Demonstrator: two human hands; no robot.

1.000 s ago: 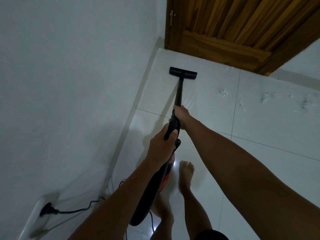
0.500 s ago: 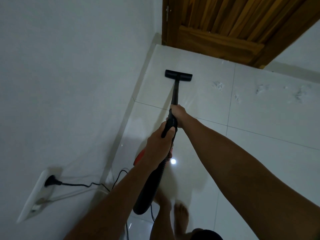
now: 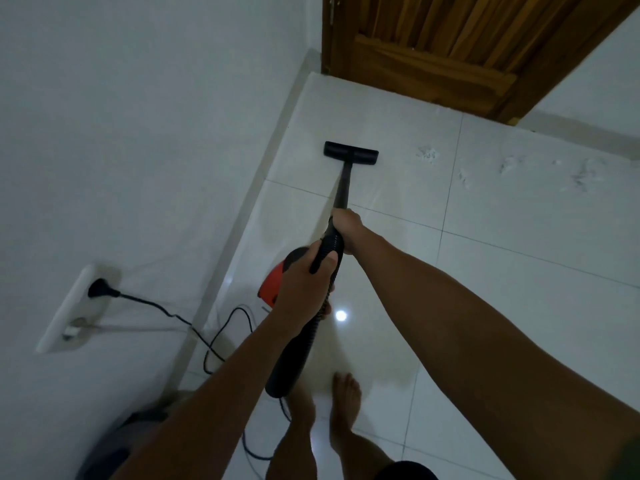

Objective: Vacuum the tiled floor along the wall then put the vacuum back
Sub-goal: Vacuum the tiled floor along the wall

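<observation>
Vacuum wand (image 3: 343, 187) — both hands clamped on it
Left hand (image 3: 304, 289) near, right hand (image 3: 346, 225) farther; floor head (image 3: 350, 153) apparently flat on tiled floor (image 3: 519, 271), beside left wall (image 3: 138, 133).

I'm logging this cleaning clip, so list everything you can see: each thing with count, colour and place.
vacuum nozzle: one, black, on the tile near the door
wand: one, black, from nozzle to hands
hose: one, black, ribbed, hanging below the hands
vacuum body: one, red and black, on the floor, partly hidden
cord: one, black, from plug to floor
plug: one, black, in the outlet
outlet: one, white, left wall
door: one, brown wood, top
debris: several whitish patches, right of the nozzle
floor: white tiles
feet: two, bare, bottom centre
left hand: gripping the hose
right hand: gripping the wand
</observation>
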